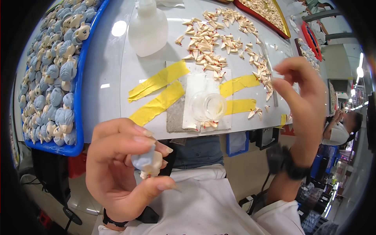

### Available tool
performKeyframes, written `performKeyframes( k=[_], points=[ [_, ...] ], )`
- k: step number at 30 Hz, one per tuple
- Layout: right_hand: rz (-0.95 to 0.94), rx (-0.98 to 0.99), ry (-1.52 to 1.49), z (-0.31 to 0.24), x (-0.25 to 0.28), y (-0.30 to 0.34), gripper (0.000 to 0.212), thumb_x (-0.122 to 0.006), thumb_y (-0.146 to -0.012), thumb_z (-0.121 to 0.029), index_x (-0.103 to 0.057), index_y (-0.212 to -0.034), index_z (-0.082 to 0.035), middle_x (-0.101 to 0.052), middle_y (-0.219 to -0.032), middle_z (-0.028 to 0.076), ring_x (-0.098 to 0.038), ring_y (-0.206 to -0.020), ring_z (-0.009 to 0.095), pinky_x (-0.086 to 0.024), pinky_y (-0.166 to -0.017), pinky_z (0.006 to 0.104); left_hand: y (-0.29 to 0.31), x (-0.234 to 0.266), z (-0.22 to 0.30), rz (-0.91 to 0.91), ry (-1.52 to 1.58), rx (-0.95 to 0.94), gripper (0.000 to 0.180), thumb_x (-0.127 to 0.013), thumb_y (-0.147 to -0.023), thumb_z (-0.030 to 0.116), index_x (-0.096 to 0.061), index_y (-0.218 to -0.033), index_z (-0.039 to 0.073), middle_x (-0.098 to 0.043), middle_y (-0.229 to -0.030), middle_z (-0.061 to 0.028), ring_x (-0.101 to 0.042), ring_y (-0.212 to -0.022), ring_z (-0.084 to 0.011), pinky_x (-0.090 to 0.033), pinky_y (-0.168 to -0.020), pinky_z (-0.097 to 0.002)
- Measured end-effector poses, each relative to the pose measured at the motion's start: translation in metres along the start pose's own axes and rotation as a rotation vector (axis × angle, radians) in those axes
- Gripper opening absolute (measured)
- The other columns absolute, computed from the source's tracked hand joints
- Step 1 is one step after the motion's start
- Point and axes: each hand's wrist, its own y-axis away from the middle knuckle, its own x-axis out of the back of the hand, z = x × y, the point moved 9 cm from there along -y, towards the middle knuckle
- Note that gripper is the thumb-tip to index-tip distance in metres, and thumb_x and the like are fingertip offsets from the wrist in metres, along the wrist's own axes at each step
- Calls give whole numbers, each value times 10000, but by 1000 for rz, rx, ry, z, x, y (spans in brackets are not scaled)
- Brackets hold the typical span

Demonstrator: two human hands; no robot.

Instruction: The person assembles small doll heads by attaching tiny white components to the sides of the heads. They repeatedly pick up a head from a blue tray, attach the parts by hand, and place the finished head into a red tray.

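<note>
Just in front of the bench, left hand has a doll head pinched lightly, probably so most stays exposed; right hand's half-curled near the bits, can't tell if it's holding any.

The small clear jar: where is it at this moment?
In the head view, the clear jar sits just right of centre, on the white pad, between the yellow tape strips.

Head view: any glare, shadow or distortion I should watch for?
In the head view, round white glare on the table, left of the bottle; in the head view, a soft shadow beside the bottle; in the head view, the blue tray bends toward the left rim, and lights far right look blown out.
</note>
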Motion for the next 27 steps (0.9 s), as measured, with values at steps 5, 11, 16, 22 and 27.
performKeyframes(
  k=[5,11,16,22,27],
  points=[
    [-166,110,348,17,-26,-16,101,-648,-619,-27,-584,-697,-26,-555,-734,78,-507,-737,234,-406,-667,315,-5,-6,-4,14,364,101,469,-777,-638,86,-518,-1009,-34,-483,-979,-151,-560,-862,-226,-513,-696,-291],
    [-173,343,392,3,-29,-10,103,-589,-687,24,-522,-752,-19,-519,-746,95,-484,-751,265,-391,-678,334,-1,-1,0,104,-77,107,541,-742,-659,441,-524,-945,36,-486,-908,-88,-498,-798,-147,-383,-601,-212],
    [-132,335,338,12,-26,0,100,-571,-712,34,-521,-776,-25,-525,-758,99,-494,-740,272,-396,-656,342,-4,-12,1,77,-8,121,516,-741,-678,401,-509,-949,28,-459,-920,-84,-499,-794,-151,-389,-628,-221],
    [-141,345,395,10,-22,-3,130,-552,-725,50,-550,-835,-17,-531,-810,103,-520,-766,275,-418,-676,333,-3,-13,4,56,-29,118,498,-728,-695,386,-503,-952,24,-455,-921,-85,-502,-792,-154,-394,-641,-231],
    [16,312,292,-1,8,5,197,-510,-732,104,-581,-884,1,-524,-881,104,-541,-817,211,-428,-730,262,0,-3,5,97,-86,149,508,-708,-704,416,-504,-962,29,-457,-924,-79,-506,-791,-143,-393,-625,-219]
  ],
)
